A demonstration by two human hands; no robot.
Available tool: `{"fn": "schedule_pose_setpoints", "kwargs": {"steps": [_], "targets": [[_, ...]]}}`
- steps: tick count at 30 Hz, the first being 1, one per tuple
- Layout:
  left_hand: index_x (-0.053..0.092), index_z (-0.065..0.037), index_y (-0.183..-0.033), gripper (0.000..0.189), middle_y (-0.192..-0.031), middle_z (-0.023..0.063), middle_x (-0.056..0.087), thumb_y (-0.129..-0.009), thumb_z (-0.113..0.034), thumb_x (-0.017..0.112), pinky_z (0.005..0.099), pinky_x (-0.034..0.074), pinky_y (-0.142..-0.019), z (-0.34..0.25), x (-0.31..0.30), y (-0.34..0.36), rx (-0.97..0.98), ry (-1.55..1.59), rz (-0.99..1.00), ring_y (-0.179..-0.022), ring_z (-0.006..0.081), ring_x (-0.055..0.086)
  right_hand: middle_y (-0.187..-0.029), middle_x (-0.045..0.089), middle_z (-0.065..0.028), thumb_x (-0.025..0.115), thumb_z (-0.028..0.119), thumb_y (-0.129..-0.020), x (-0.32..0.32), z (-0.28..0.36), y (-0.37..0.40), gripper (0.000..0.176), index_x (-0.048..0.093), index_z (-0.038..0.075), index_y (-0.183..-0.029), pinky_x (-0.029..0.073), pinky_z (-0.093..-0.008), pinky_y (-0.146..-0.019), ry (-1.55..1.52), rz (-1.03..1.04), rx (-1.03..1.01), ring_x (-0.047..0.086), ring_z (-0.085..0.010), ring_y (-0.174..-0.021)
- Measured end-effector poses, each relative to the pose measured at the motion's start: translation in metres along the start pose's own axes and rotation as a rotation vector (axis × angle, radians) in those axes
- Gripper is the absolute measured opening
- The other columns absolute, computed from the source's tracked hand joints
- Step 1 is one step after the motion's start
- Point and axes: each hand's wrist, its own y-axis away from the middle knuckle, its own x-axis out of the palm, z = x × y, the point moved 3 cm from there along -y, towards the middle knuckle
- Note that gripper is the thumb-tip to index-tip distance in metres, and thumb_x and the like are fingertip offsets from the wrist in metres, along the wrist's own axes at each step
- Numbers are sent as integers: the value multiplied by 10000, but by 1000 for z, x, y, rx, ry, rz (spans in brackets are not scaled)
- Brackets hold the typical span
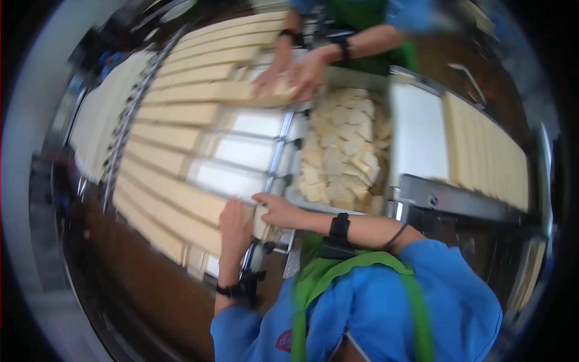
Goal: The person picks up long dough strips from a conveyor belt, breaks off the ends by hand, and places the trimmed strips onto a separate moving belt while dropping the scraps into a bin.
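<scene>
My left hand (236,228) lies over the near end of a long row of pale cream slices (187,199), which look like bread, its fingers closed on them. Close beside it, my right hand (274,212) grips the end of a small pale block of slices (260,224) between thumb and fingers. The two hands are a slice block's width apart, at the rack's near right edge. Motion blur hides the exact finger contact.
Several parallel slice rows lie on a rack with metal dividers (282,136). Right of it stands a bin (391,120) of loose pale pieces (341,151). A co-worker's hands (295,75) hold slices at the far side. Another conveyor (458,196) carries stacked slices at right.
</scene>
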Motion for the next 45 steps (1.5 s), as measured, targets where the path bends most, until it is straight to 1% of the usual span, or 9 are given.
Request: {"fn": "schedule_pose_setpoints", "kwargs": {"steps": [3,8,13,16,23,29,37,41,45], "targets": [[268,33,-1308,599,-1335,266,277,-796,-165,510,492,167,-1022,15,22,12,-121,-168,57,-1250,398,246,-1086,529,-158,586,138,-722,-59,9,14,496,442,15,-1181,460,-306,-741,-90,-73,53,566,-237,-857],[272,33,-1304,604,-1340,263,269,-774,-84,537,456,198,-1026,1,6,-10,-78,-93,95,-1242,401,260,-1143,450,-197,629,249,-735,-190,-9,99,528,447,-9,-1157,394,-369,-877,199,-488,107,476,-346,-1025],[351,31,-1261,531,-1297,247,350,-779,-77,546,407,274,-1000,-85,28,-83,130,158,45,-1200,385,339,-1083,438,-237,630,202,-726,-306,-29,260,507,444,-47,-1126,428,-404,-828,620,-1099,433,510,-380,-942],[384,37,-1238,486,-1249,233,418,-806,-123,539,391,288,-994,-172,80,-146,350,298,119,-1178,366,379,-1098,379,-271,670,213,-705,-339,-41,321,578,391,-86,-1113,434,-427,-799,684,-1238,671,503,-437,-902],[392,70,-1202,453,-1207,257,438,-826,-153,511,404,328,-965,-405,246,-306,808,489,113,-1130,378,411,-974,410,-250,694,206,-684,-360,-65,331,467,405,-53,-943,474,-436,-634,734,-1196,708,541,-413,-756],[441,21,-1160,442,-1119,183,495,-763,-157,516,443,344,-911,-521,324,-420,708,126,175,-1103,330,424,-947,413,-246,681,201,-698,-366,-52,333,447,398,-54,-931,480,-415,-589,693,-1081,682,550,-394,-724],[562,-61,-1089,512,-1129,124,516,-633,-292,596,436,343,-919,-508,293,-427,475,-81,358,-1104,289,434,-910,441,-212,693,184,-666,-366,-54,330,432,412,-32,-912,470,-416,-592,678,-1013,626,545,-372,-703],[616,-50,-984,479,-1039,170,562,-603,-340,613,412,385,-891,-417,243,-423,265,-159,399,-1046,312,472,-929,442,-212,688,165,-651,-362,-52,313,442,410,-21,-940,458,-435,-640,684,-855,484,534,-383,-724],[593,-29,-906,474,-941,170,584,-559,-334,700,366,426,-818,-272,231,-400,208,222,189,-886,301,547,-1058,436,-249,719,209,-595,-368,-56,294,666,359,-16,-1108,452,-435,-724,681,-751,543,522,-403,-855]]}}
